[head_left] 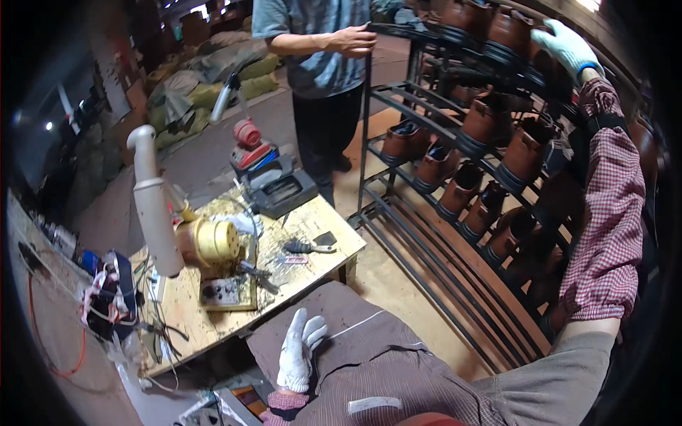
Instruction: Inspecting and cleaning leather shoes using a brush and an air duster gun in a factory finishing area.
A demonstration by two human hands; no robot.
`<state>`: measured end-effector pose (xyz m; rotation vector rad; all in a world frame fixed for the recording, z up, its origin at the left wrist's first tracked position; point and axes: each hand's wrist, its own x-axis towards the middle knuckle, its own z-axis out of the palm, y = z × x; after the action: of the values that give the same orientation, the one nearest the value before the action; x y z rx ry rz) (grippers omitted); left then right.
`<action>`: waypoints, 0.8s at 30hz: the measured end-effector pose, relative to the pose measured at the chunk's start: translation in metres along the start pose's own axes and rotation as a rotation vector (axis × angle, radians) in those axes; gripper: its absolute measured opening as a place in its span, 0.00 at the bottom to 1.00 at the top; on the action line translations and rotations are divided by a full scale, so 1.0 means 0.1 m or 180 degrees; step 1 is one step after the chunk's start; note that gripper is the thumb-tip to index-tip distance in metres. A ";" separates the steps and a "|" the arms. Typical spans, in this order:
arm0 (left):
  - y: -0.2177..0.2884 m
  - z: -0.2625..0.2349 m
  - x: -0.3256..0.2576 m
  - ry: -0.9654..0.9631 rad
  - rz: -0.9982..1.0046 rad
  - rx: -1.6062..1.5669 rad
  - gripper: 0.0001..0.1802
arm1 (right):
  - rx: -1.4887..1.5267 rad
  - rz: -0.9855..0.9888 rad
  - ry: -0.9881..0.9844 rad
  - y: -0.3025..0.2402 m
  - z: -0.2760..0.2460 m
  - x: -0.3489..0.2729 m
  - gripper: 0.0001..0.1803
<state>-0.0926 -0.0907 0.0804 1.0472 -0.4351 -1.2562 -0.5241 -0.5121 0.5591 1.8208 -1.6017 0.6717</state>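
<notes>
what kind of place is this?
Likely a shoe workshop or small factory. A metal rack holds rows of brown boots, which the right hand reaches toward; a worn wooden workbench carries a yellow heater-like machine and tools.

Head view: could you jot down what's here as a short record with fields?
Left hand: left hand, white glove, flat on brown cloth over the lap
Right hand: right hand, gloved, raised to the top of the rack, on or near a boot; grip unclear
Rack: dark metal, brown boots on slanted shelves
Other person: hand on the rack's top corner
Bench: wooden bench with a yellow drum, white pipe, tools
</notes>
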 end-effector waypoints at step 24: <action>-0.51 -1.29 -0.39 0.1020 0.0156 -0.2345 0.46 | 0.4254 -0.4262 -0.1985 -3.55 0.10 -4.54 0.32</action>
<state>-0.0339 -0.0008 -0.0154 0.5769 0.2438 -1.0487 -0.2347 -0.1839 0.1834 3.5602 0.4521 0.4646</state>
